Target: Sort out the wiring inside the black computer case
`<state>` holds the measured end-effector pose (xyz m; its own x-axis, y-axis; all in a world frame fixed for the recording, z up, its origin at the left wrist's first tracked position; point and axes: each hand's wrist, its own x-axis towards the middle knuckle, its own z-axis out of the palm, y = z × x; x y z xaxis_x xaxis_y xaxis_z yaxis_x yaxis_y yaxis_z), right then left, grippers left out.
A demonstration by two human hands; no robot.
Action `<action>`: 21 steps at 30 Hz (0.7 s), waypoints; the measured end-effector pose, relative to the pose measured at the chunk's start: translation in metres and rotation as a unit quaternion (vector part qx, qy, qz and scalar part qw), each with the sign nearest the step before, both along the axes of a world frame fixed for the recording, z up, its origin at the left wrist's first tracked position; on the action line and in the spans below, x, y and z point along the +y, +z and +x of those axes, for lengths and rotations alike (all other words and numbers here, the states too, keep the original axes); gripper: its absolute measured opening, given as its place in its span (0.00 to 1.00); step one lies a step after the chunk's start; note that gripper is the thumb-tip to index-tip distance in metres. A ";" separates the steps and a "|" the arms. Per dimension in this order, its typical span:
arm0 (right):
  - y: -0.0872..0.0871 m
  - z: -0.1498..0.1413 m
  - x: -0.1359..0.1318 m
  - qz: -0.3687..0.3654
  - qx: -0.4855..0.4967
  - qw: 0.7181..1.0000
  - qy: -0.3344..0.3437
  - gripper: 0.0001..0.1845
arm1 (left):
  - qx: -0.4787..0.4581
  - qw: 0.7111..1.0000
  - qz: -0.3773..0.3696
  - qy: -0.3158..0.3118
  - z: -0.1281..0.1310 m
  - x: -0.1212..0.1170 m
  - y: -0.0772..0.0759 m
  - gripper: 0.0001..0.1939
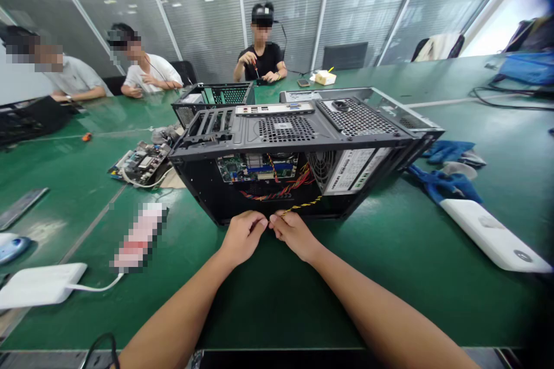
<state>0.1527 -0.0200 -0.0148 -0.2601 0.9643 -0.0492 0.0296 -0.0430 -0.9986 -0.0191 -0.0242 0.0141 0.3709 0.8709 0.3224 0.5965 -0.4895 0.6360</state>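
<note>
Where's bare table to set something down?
Bare tabletop lies between the right forearm and white device, and between the left forearm and pink item. Crowded: left of the computer case, circuit boards; right of it, blue fabric.

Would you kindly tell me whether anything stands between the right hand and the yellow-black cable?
Nothing visible does: the right hand appears to pinch the yellow-black cable directly, at the open side of the computer case. The left hand is beside it, not between.
</note>
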 end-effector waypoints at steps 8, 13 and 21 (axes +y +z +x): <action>0.000 0.002 -0.001 -0.017 0.007 1.000 0.001 0.23 | 0.042 0.992 0.116 -0.030 -0.008 0.000 -0.006 0.09; 0.002 0.002 -0.001 -0.019 -0.014 1.000 0.020 0.23 | 0.074 0.984 0.162 -0.014 -0.006 -0.002 -0.007 0.11; 0.001 0.003 0.000 0.020 -0.040 0.999 0.029 0.21 | -0.018 0.998 -0.053 0.018 0.002 0.000 -0.001 0.14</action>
